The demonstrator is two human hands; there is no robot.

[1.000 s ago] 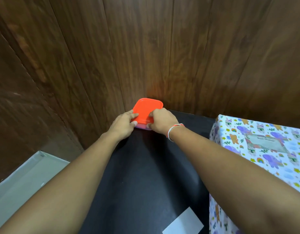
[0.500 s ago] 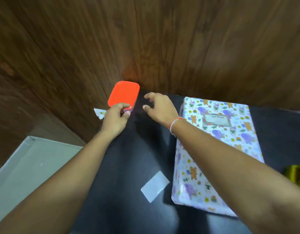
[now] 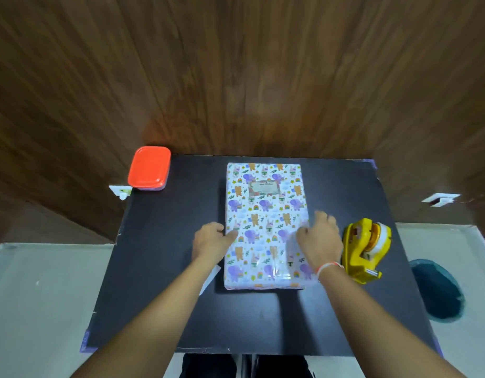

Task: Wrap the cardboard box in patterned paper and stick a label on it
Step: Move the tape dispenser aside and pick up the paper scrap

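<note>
A black tabletop point(image 3: 159, 268) carries the wrapped box point(image 3: 265, 214) at its middle, a label point(image 3: 264, 187) stuck near the box's far end. The left hand point(image 3: 212, 242) touches its left edge, loosely curled; the right hand point(image 3: 319, 240) hovers blurred over the right side, fingers spread, holding nothing. A yellow tape dispenser point(image 3: 365, 249) sits near the right edge, an orange-lidded container point(image 3: 149, 168) at the far left corner.

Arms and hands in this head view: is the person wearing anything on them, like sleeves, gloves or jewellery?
Both forearms are bare, with no sleeves in sight and no gloves. The left hand shows no ring, watch or band. The right hand has one thing at its wrist: a thin thread bracelet, white with an orange-red strand. The fingers are too blurred to rule out rings there.
</note>
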